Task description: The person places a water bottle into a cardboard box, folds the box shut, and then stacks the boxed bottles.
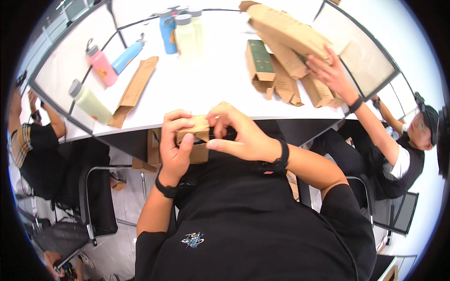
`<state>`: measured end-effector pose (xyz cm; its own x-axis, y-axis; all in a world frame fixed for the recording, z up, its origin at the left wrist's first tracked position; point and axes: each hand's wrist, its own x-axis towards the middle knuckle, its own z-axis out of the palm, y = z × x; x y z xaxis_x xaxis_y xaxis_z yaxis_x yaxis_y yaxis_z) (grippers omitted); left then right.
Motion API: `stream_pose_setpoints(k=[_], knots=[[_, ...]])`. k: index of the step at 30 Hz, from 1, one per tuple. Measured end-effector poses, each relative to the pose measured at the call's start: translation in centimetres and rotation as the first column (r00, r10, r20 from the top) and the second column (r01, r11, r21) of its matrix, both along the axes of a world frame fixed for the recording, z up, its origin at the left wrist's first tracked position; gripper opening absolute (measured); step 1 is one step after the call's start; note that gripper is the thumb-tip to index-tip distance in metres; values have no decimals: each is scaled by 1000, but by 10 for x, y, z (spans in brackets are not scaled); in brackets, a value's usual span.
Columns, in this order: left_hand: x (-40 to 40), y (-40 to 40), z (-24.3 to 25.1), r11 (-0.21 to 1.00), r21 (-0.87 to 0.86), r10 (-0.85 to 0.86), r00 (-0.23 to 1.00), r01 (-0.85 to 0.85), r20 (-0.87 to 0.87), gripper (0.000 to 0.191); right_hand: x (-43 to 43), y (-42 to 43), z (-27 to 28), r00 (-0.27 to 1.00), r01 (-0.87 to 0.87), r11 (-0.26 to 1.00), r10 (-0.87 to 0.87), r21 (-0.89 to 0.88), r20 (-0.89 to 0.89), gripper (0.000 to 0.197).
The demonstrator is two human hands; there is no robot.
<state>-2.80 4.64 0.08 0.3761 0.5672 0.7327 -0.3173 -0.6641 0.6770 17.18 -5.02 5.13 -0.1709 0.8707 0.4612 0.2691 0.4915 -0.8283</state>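
My left hand (176,144) grips a small brown cardboard box (198,128) by its left side, just off the table's near edge. At the box's right end, the thumb of my right hand (242,135) touches a corner and its fingers curl near the top. What the box holds is hidden. Beyond it on the white table (197,87), a long brown carton (135,91) lies to the left. A pale green bottle (90,102), a pink bottle (102,66) and a blue bottle (128,54) are further left. More bottles (185,37) with grey caps stand at the back.
At the right, a co-worker's hand (328,75) touches a long carton (288,30) above several brown cartons and a green-and-brown box (260,61). Framed partitions (369,52) border the table. Another person (38,151) and a black chair (100,196) are at left.
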Motion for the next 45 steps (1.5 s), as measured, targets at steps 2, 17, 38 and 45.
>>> stream_pose_setpoints(k=[2, 17, 38, 45], knots=[[0, -1, 1, 1000, 24, -12, 1000, 13, -19, 25, -2, -1, -2, 1000, 1, 997, -2, 74, 10, 53], [5, -4, -5, 999, -8, -45, 998, 45, -53, 33, -5, -9, -1, 981, 96, 978, -124, 184, 150, 32], [-46, 5, -5, 963, -267, -132, 915, 28, -380, 129, 0, -3, 13, 898, -81, 996, 84, -26, 433, 79], [-141, 5, 74, 878, -120, 476, 869, -462, 133, 105, 27, -37, -1, 933, 107, 993, -85, -43, 350, 86]])
